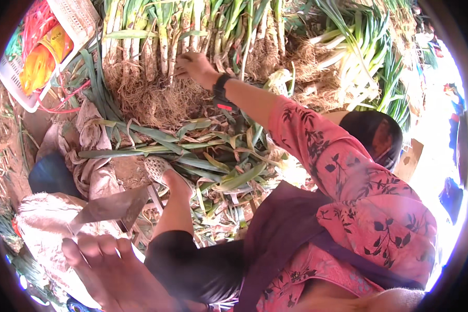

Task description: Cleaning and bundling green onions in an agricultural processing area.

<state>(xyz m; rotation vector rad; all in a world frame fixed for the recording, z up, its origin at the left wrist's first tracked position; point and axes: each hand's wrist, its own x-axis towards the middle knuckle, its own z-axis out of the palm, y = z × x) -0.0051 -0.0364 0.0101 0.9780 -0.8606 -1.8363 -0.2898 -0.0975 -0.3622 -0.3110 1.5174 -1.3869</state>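
Observation:
My right hand [196, 68], with a black watch on its wrist, reaches to a row of upright green onions [163, 41]. Its bent fingers are at the dirty pale stems, just above a thick mat of tan roots [156, 101]. The fingertips appear closed on a stalk, partly hidden by the hand. Large and low at the left, my left hand [114, 273] shows its back with the fingers bent. A flat grey-brown piece [112, 208] lies just beyond the knuckles. I cannot make out whether the hand holds it.
Cleaner green onions [343, 67] lie fanned out at the right. A pale plastic crate [78, 23] with orange and red plastic stands top left. Loose leaves [197, 161] litter the ground around my shoe [156, 169]. A whitish sack [41, 213] is at the left.

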